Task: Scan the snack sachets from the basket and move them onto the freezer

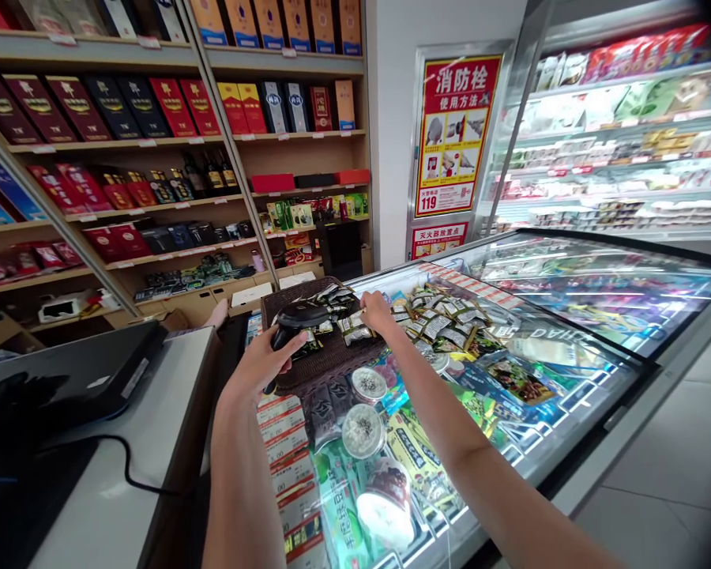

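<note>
My left hand (264, 359) is wrapped round the handle of a black barcode scanner (303, 316), its head over a brown woven basket (323, 370). Several small foil snack packets (335, 296) lie in the basket, partly hidden by the scanner. At the basket's right edge, my right hand (378, 312) pinches a black-and-pale snack packet (355, 326). Just right of that hand, a heap of similar packets (444, 316) rests on the glass top of a chest freezer (562, 316).
Tubs (363, 431) and wrapped ices show under the glass, with price labels (290, 466) along the near left side. At left stands a counter (181, 371) with a black device (95, 367) and a cable. Shelves of boxed bottles (154, 103) line the back; a lit fridge (622, 150) stands right.
</note>
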`<state>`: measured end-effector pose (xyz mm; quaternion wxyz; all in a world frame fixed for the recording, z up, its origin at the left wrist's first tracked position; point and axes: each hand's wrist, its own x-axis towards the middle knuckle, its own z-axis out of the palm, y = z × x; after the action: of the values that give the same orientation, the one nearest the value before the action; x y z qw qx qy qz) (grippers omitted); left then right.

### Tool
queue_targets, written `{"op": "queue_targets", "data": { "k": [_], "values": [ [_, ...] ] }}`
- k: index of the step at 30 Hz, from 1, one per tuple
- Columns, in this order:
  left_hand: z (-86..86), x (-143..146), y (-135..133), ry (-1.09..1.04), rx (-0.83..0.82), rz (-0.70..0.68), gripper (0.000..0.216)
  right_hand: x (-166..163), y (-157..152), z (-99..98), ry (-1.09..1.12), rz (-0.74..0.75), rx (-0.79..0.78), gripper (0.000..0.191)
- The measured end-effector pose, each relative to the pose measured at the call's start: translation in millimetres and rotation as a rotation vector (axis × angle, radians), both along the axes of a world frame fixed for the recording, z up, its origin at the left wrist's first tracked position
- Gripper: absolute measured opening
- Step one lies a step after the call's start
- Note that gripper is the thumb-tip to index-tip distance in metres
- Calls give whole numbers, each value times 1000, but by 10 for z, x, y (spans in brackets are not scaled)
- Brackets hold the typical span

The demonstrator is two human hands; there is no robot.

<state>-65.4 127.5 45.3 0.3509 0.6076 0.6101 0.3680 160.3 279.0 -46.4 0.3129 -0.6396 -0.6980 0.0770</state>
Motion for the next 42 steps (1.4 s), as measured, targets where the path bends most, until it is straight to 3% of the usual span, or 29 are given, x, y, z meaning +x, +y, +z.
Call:
{"op": "queue_targets", "data": {
  "k": [7,12,23,31,34,37,42],
  "values": [
    [-49,81,42,-86,9,-83,42,172,111,88,400,45,122,11],
    [-43,147,40,-20,-38,-103,43,287,74,175,586,66,139,9],
    [-76,177,57,6,-18,-122,44,318,-3,271,667,58,73,8],
    [-48,186,56,39,-20,-124,43,342,-2,284,609,36,82,8],
    [-20,206,44,57,-26,-122,44,494,-29,320,497,-92,102,13],
    [-10,221,38,37,6,-73,47,798,-74,318,365,-326,101,22],
    [4,129,45,45,10,-39,48,1261,-194,204,297,-663,-14,26]
  ]
}}
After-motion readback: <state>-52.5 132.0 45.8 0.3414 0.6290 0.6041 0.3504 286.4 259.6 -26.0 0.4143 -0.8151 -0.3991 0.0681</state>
